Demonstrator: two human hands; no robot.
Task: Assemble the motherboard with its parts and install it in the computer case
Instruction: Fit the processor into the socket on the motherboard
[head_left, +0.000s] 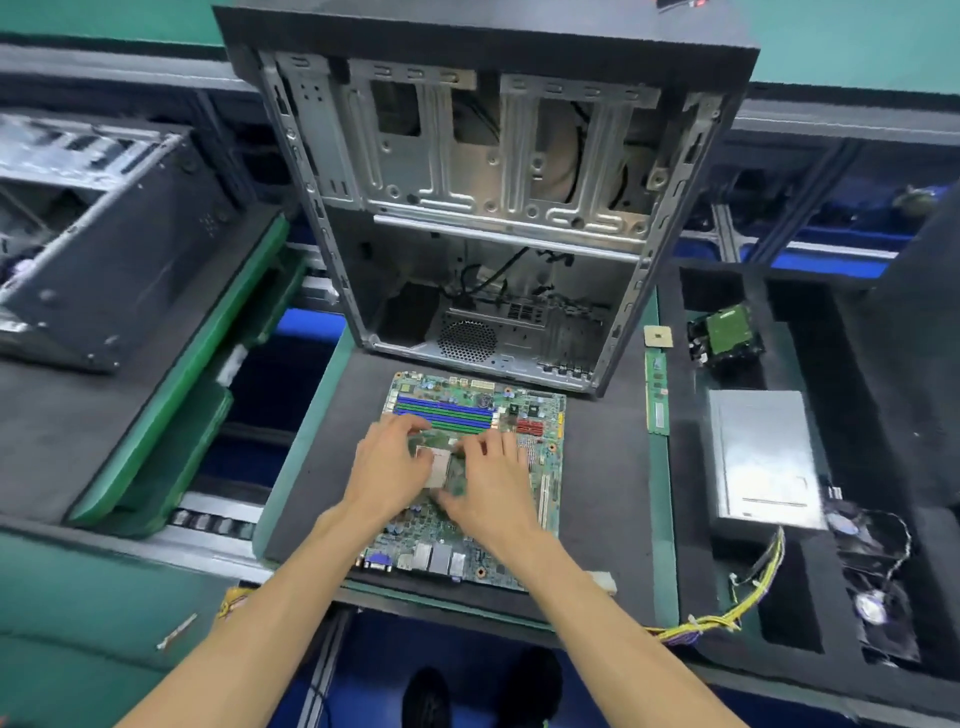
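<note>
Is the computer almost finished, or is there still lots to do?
Still lots. The case stands open with no board inside. The motherboard lies flat on the mat in front of it. Both hands, left and right, work at its socket. The CPU chip, memory stick and power supply wait at the right.

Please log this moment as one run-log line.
left hand: on CPU socket | right hand: on socket | green motherboard: flat on mat, outside open grey metal case
</note>
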